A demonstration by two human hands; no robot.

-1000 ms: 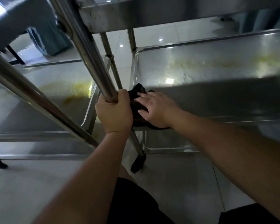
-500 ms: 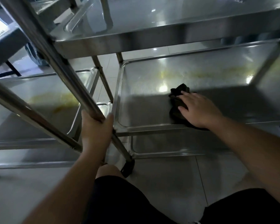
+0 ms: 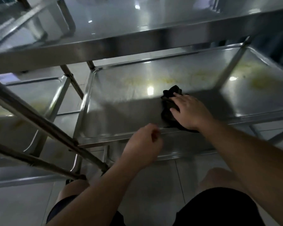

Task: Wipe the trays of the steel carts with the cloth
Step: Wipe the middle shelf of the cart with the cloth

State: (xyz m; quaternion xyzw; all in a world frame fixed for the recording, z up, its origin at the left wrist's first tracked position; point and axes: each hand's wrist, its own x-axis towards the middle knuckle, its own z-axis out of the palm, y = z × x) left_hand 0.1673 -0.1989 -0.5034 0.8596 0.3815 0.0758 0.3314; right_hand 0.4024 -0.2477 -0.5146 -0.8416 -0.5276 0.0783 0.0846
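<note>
two hands in view. right hand (image 3: 189,113) lies flat, fingers straight, pressing the dark cloth (image 3: 169,110) onto the middle tray (image 3: 121,101) of the near steel cart, close to the tray's front rim and roughly mid-width. cloth is bunched, part of it sticks out past the fingertips toward the back. left hand (image 3: 144,146) hangs in the air in front of that tray's front edge, fingers loosely curled w/ nothing in them, not touching the cart (blurred, so finger detail is soft). yellowish smears (image 3: 167,80) run across the back half of the tray, plus a bigger patch at the far right. top tray (image 3: 137,41) overhangs it. 2nd cart's tray (image 3: 28,101) sits to the left, also w/ yellow marks. slanted steel tubes (image 3: 39,123) cross the left foreground. person's knees and black shorts (image 3: 219,207) at bottom, over a pale tiled floor (image 3: 153,185).
</note>
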